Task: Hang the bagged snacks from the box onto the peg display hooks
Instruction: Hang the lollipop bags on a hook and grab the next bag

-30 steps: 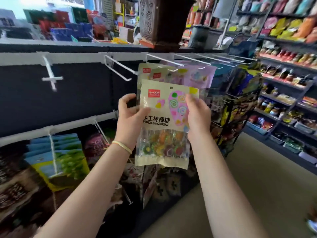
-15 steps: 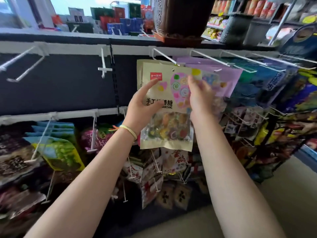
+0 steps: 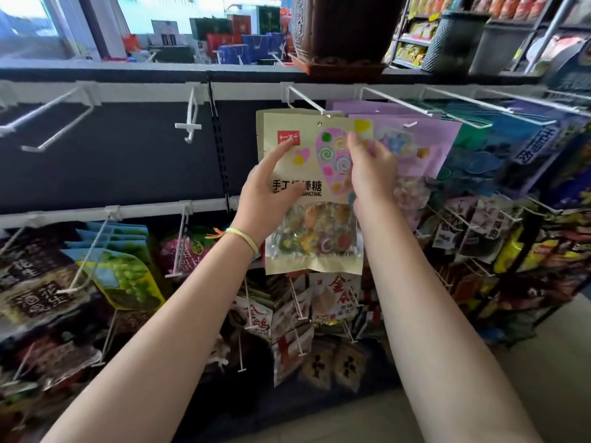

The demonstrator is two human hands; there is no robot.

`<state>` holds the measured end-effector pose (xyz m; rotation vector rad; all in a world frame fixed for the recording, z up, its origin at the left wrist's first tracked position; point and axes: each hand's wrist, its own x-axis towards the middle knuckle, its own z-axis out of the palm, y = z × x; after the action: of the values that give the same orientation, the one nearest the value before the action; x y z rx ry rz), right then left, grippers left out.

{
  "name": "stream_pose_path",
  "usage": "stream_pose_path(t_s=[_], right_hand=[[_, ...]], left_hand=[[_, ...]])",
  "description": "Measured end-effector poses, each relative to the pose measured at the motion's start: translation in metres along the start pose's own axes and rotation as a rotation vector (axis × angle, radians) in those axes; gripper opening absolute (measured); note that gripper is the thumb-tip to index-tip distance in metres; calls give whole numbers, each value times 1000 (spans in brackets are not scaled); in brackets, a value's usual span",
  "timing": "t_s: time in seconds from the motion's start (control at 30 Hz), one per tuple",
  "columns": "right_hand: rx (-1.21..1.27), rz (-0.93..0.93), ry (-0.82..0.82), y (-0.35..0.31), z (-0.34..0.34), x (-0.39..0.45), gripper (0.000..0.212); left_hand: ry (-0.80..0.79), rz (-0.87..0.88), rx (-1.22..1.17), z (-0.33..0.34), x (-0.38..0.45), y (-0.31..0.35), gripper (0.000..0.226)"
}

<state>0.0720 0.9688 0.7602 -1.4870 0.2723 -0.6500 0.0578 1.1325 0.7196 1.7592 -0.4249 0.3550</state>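
Observation:
I hold a cream lollipop bag (image 3: 315, 247) with a pink heart print and a clear window up against the upper row of the peg display. My left hand (image 3: 267, 199) grips its left side, thumb across the front and index finger stretched up to the red logo. My right hand (image 3: 371, 167) pinches the upper right part. The bag's punched hole sits just below the tip of a white peg hook (image 3: 307, 102). A matching cream bag edge (image 3: 260, 118) shows behind it on that hook.
Two bare white hooks (image 3: 54, 123) (image 3: 190, 119) stick out to the left on the dark back panel. Purple bags (image 3: 425, 145) and blue-green bags hang to the right. Lower hooks carry many snack packs (image 3: 128, 276). A brown pot (image 3: 339, 27) stands on the top ledge.
Both hands raised the lollipop bag from chest height up to the hook tip. My left index finger stretched upward over the bag's front, and my right hand slid higher.

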Motion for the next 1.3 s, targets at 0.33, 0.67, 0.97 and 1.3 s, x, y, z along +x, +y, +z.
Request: stream_pose_path(t_s=[0.33,0.67,0.97,1.3], right_hand=[[-86,57,-10,6,5,10,29],[-440,-286,-55,53,-8,-6,17],[-399,97,-259,99,-6,-76,10],[-524,294,-674,125,120,-275,17]], left_hand=[[4,-85,40,3,7,-10,64],[114,-101,228,16,22,-15,72],[-121,-414,248,-25,-45,-45,26],[-141,-771,38,-244,-194,-99,20]])
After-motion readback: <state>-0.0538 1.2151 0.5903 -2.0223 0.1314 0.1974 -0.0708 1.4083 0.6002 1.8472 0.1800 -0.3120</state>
